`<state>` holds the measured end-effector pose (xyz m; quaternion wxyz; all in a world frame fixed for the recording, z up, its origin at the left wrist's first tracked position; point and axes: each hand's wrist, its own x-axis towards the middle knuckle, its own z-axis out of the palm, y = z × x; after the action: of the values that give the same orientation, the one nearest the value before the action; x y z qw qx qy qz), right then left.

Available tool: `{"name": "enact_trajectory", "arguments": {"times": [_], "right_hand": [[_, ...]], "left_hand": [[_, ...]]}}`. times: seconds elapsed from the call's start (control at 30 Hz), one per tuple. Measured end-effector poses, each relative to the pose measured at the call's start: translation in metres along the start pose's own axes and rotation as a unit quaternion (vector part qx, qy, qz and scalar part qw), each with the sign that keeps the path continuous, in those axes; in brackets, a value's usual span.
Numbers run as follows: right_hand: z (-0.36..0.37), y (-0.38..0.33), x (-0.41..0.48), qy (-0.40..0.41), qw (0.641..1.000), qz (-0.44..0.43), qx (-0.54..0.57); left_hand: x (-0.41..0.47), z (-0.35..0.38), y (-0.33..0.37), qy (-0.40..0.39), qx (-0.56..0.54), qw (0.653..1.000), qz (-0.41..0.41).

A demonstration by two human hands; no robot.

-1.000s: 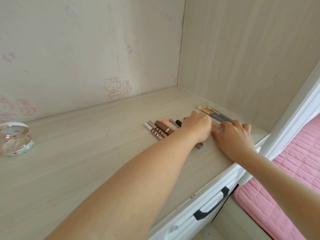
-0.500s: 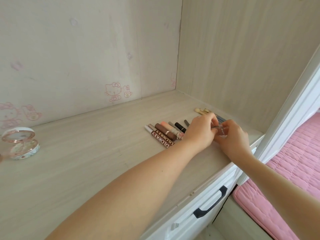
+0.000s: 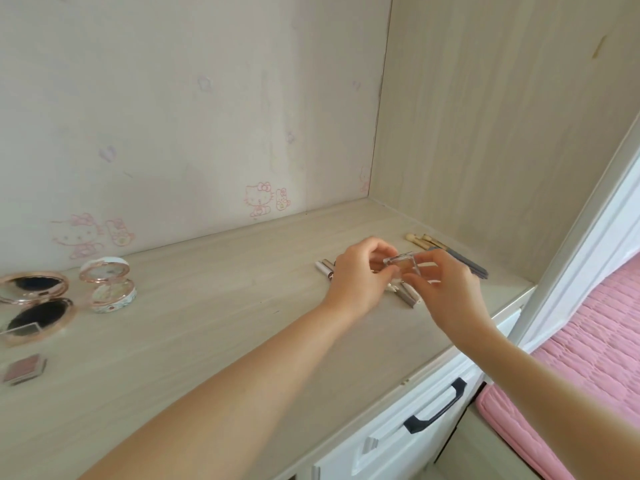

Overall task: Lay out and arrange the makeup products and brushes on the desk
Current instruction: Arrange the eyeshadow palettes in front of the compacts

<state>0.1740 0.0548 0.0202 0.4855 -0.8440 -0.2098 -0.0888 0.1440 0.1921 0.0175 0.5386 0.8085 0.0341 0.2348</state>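
Note:
A small clear square makeup case is lifted just above the desk, pinched between my left hand and my right hand. Beneath the hands lies a row of makeup pens, mostly hidden; one grey pen end shows. Several makeup brushes with pale tips lie behind my right hand near the side panel. At the left of the desk stand an open floral compact, an open rose-gold compact and a small pink blush pan.
A wall with cartoon cat prints backs the desk and a wooden side panel closes it on the right. Below the front edge is a white drawer with a black handle. A pink quilted bed lies to the right.
Both hands have risen off the row of pens, lifting the clear case between them. The view has swung left, bringing the rose-gold compact and blush pan into sight.

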Motion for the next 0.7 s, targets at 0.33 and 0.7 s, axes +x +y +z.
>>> {"name": "enact_trajectory", "arguments": {"times": [0.33,0.7], "right_hand": [[0.056,-0.064,-0.047,-0.089,0.994,-0.043,0.053],[0.118,-0.122,-0.097,-0.224,0.957,-0.185,0.007]], "left_hand": [[-0.071,-0.108,0.01,0.032,-0.057,0.996,-0.067],[-0.145,-0.198,0.006,0.128,-0.115,0.973,-0.155]]}}
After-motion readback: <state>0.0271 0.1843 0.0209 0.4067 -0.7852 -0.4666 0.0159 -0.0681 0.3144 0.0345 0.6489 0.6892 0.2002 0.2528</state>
